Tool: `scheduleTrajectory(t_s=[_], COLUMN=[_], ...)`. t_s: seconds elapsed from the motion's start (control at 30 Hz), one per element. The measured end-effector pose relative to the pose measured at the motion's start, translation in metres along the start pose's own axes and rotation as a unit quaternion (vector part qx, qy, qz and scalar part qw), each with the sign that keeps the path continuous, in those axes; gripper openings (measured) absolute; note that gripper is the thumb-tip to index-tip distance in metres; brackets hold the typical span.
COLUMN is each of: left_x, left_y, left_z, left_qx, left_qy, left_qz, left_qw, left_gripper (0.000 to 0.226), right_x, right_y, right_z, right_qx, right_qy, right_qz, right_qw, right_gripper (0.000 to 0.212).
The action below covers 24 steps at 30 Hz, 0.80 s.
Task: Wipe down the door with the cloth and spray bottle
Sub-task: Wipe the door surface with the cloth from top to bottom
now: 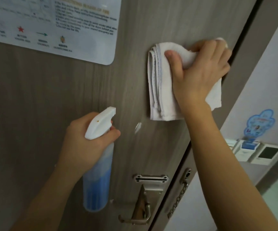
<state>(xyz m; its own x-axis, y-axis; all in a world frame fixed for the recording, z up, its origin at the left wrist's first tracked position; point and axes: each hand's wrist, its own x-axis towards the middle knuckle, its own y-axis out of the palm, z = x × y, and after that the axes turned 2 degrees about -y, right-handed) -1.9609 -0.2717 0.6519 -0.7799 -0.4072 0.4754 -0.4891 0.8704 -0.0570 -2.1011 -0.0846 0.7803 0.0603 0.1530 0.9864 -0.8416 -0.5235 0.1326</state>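
Folded white cloth [160,84] gripped by right hand [199,70], pressed against door [51,97] near right edge; spray bottle [98,157] clasped by left hand [85,144], fingers curled round neck

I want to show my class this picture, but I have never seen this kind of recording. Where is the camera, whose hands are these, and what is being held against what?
There is no machine here. The single picture comes from a camera worn on a person's head, looking forward and down at their own two hands. The brown surface is a wood-grain door. The right hand grips a folded white cloth and presses it against the door. The left hand holds a spray bottle of blue liquid, nozzle towards the door. A printed notice is fixed higher up; a metal handle and a door chain sit lower down.
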Motion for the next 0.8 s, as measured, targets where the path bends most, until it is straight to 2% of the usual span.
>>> scheduleTrajectory(t_s=[0.1, 0.23, 0.37, 0.47, 0.5, 0.63, 0.7, 0.8], left_x=[0.000, 0.005, 0.005, 0.004, 0.004, 0.001, -0.001, -0.005], left_y=[0.003, 0.000, -0.005, -0.007, -0.007, 0.003, 0.009, 0.021], left_z=[-0.004, -0.005, -0.005, -0.004, -0.004, 0.003, 0.008, 0.014], left_qx=[-0.001, 0.013, 0.011, 0.025, 0.029, 0.054, 0.063, 0.068], left_qy=[0.000, 0.014, 0.026, 0.028, 0.030, 0.028, 0.024, 0.014], left_qz=[0.014, 0.024, 0.027, 0.036, 0.034, 0.043, 0.050, 0.063], left_qw=[1.000, 1.000, 0.999, 0.999, 0.999, 0.997, 0.996, 0.996], left_gripper=[0.023, 0.025, 0.024, 0.024, 0.023, 0.019, 0.018, 0.018], right_x=[-0.013, -0.022, -0.037, -0.050, -0.053, -0.052, -0.052, -0.049], right_y=[-0.010, -0.012, -0.015, -0.012, -0.010, -0.014, -0.016, -0.015], right_z=[-0.002, 0.003, 0.010, 0.004, 0.002, 0.005, 0.005, 0.003], right_qx=[0.013, -0.074, -0.085, -0.036, -0.039, -0.100, -0.097, -0.088], right_qy=[-0.016, -0.016, 0.031, -0.055, -0.076, -0.077, -0.076, -0.072], right_qz=[0.086, 0.139, 0.121, 0.047, 0.045, 0.127, 0.151, 0.146], right_qw=[0.996, 0.987, 0.989, 0.997, 0.995, 0.984, 0.981, 0.983], right_gripper=[0.056, 0.067, 0.069, 0.051, 0.052, 0.096, 0.096, 0.085])
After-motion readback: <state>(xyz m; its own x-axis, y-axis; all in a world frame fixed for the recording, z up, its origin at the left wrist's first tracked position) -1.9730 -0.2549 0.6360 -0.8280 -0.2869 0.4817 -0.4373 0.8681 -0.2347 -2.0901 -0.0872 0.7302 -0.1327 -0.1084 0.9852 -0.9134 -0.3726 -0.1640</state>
